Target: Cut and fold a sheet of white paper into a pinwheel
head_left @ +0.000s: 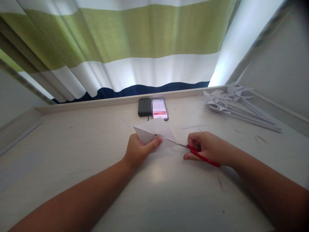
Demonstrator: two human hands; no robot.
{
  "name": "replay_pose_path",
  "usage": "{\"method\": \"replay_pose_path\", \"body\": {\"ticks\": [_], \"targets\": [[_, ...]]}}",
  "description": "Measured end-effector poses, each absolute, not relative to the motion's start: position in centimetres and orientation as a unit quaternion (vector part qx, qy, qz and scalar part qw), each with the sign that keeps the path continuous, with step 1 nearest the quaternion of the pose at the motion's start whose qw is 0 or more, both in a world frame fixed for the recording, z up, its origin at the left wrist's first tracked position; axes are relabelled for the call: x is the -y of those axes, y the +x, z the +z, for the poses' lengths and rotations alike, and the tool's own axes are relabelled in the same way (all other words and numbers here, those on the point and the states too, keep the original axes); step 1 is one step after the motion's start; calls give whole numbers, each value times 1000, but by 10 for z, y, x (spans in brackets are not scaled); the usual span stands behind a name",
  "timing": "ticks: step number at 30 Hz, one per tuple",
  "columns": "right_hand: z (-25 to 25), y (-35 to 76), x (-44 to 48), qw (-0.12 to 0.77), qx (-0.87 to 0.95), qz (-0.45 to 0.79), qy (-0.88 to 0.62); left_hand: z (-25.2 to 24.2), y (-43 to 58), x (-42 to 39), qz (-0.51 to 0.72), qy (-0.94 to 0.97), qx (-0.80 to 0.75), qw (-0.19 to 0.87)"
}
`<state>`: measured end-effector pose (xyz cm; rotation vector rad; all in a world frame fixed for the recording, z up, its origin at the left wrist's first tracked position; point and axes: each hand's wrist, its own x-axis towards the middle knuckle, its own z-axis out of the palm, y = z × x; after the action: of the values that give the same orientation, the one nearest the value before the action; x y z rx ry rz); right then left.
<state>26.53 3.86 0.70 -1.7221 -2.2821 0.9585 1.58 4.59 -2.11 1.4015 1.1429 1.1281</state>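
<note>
Near the middle of the worktop, a folded white paper is held by the left hand. The fingers are curled beneath the paper and the thumb is pressed down on top, so this hand is closed on its near left part. Whether the paper is rested on the surface or raised just off it cannot be told. Just to the right, the right hand is wrapped around the red handles of a pair of scissors. How far the blades are parted cannot be made out, as they are thin and dim. The scissors' long axis is laid from near right to far left, with the handles in the right hand and the tips brought against the paper's right edge, just beside the left thumb. The paper therefore lies left of the right hand and slightly farther off, between the two hands, and is touched only by the left one. At the far edge a dark flat device and a blurred card are seen side by side. White paper pinwheels are piled at the far right, well apart from both hands, below a striped curtain.
</note>
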Motion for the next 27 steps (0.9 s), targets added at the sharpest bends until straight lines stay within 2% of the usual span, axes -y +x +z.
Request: {"method": "replay_pose_path", "body": {"ticks": [9, 13, 18, 27], "targets": [[1, 275, -50, 52, 747, 206, -630, -32, 17, -51, 515, 505, -439, 536], [1, 277, -51, 105, 702, 197, -676, -32, 17, -52, 505, 511, -445, 534], [6, 273, -44, 228, 680, 267, -644, -30, 17, -51, 494, 516, -440, 544], [5, 256, -34, 339, 606, 459, -554, -28, 17, -52, 488, 529, -443, 535]]}}
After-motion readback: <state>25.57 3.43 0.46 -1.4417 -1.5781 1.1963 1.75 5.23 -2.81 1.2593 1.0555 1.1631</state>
